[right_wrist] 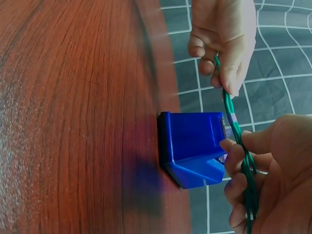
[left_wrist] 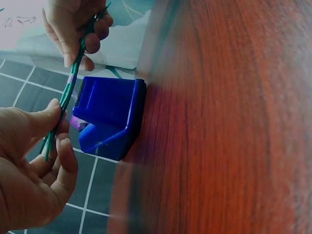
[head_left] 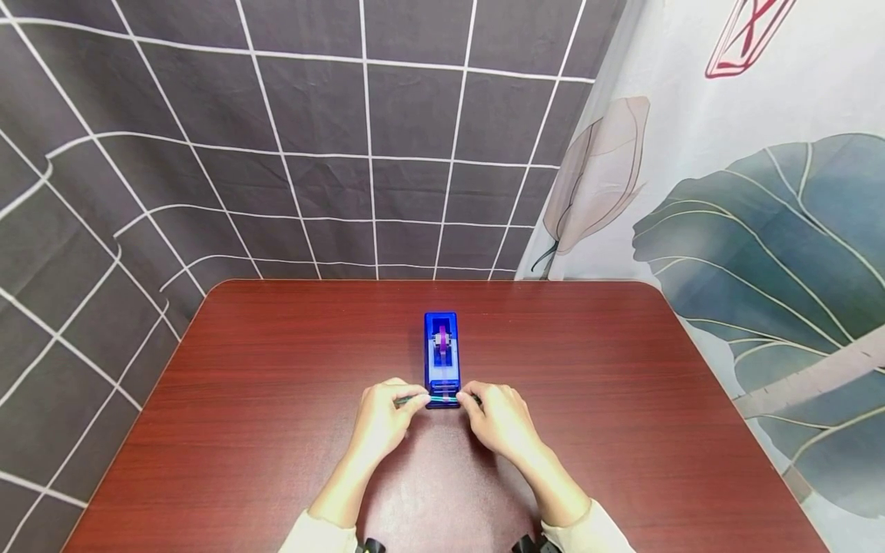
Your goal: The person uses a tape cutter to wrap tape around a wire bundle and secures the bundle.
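Observation:
A blue tape dispenser (head_left: 433, 374) stands on the table with a purple tape roll (head_left: 443, 338) in it. At its near, toothed end, a thin bundle of green wire-like strands (head_left: 437, 399) is stretched crosswise between both hands. My left hand (head_left: 380, 421) pinches one end of the bundle between thumb and fingers. My right hand (head_left: 505, 421) pinches the other end likewise. In both wrist views a pale band of tape (right_wrist: 233, 117) lies on the middle of the strands, close to the dispenser's cutter (right_wrist: 224, 126). Whether this tape still joins the roll is unclear.
The reddish-brown wooden table (head_left: 276, 361) extends around the dispenser. A dark grey curtain (head_left: 311, 115) with white grid lines hangs behind and at the left. A white curtain (head_left: 691, 138) with leaf prints hangs at the right.

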A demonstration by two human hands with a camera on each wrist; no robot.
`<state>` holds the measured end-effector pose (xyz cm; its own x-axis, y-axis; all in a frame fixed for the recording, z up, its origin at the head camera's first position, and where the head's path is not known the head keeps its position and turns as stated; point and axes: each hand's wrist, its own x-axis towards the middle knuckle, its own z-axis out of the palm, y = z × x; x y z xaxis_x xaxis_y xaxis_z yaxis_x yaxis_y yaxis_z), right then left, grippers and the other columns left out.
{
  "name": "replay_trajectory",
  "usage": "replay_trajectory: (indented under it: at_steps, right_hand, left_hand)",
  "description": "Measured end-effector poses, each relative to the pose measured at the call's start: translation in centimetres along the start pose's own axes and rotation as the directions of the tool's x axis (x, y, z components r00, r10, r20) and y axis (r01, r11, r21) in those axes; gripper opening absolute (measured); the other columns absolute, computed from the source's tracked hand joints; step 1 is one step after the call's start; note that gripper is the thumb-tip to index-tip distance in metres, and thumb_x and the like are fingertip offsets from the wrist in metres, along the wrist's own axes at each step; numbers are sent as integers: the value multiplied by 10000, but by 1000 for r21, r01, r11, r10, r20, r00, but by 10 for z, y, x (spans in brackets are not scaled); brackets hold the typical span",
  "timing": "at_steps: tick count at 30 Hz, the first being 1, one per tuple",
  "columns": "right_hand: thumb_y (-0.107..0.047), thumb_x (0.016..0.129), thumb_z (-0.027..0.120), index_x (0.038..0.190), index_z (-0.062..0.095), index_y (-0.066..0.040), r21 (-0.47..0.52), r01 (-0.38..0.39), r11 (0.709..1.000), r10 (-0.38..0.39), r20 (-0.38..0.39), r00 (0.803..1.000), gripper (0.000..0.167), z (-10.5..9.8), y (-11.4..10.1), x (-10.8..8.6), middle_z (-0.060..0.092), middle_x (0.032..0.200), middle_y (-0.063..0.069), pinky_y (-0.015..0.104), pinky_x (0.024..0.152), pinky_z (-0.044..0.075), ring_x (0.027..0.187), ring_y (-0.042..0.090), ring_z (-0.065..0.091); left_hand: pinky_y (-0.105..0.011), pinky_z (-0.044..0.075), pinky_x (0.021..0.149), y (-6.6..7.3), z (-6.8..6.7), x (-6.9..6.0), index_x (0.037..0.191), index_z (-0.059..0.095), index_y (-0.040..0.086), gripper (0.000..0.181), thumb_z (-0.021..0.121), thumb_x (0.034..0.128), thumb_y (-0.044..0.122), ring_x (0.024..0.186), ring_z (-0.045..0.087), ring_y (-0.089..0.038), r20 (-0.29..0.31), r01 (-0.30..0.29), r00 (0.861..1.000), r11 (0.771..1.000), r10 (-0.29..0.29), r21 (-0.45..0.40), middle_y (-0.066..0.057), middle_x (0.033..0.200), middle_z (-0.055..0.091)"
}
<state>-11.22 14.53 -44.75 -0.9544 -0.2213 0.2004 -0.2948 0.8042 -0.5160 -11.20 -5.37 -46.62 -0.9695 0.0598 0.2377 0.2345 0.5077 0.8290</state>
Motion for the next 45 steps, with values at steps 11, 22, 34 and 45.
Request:
replay_trajectory:
  at_steps: [11, 22, 34, 45]
  right_hand:
    - [-142, 929, 712, 807, 726, -143, -7, 34, 999, -34, -23, 999, 123, 1, 0, -1, 663, 783, -46, 369, 621, 481, 688, 143, 617]
    - [-129, 903, 744, 812, 740, -169, -23, 75, 997, -76, -56, 996, 99, 3, 1, -1, 684, 796, -53, 352, 638, 489, 706, 122, 640]
    - [-127, 900, 748, 816, 741, -175, -13, 57, 998, -57, -64, 996, 98, 4, 1, 0, 734, 829, -43, 404, 710, 523, 769, 143, 690]
    - [-129, 908, 736, 836, 762, -136, -38, 92, 995, -95, -64, 993, 77, 6, 3, 1, 718, 815, -21, 437, 724, 530, 774, 168, 705]
  left_hand:
    - [-229, 486, 455, 0, 0, -1, 899, 804, 74, 51, 805, 848, 80, 458, 566, -42, 16, 21, 1000, 999, -20, -44, -7, 798, 691]
    - [-227, 492, 485, -1, 0, 1, 884, 792, 83, 51, 813, 838, 79, 494, 586, -45, 15, 39, 999, 998, -38, -53, -2, 810, 692]
    - [-243, 486, 450, -1, 0, 1, 877, 777, 93, 59, 812, 840, 64, 467, 558, -18, 29, 48, 999, 996, -46, -75, 9, 782, 655]
    - [-233, 476, 502, 0, -1, 0, 874, 771, 116, 68, 813, 840, 75, 522, 561, -12, 30, 38, 999, 998, -36, -50, 34, 791, 655]
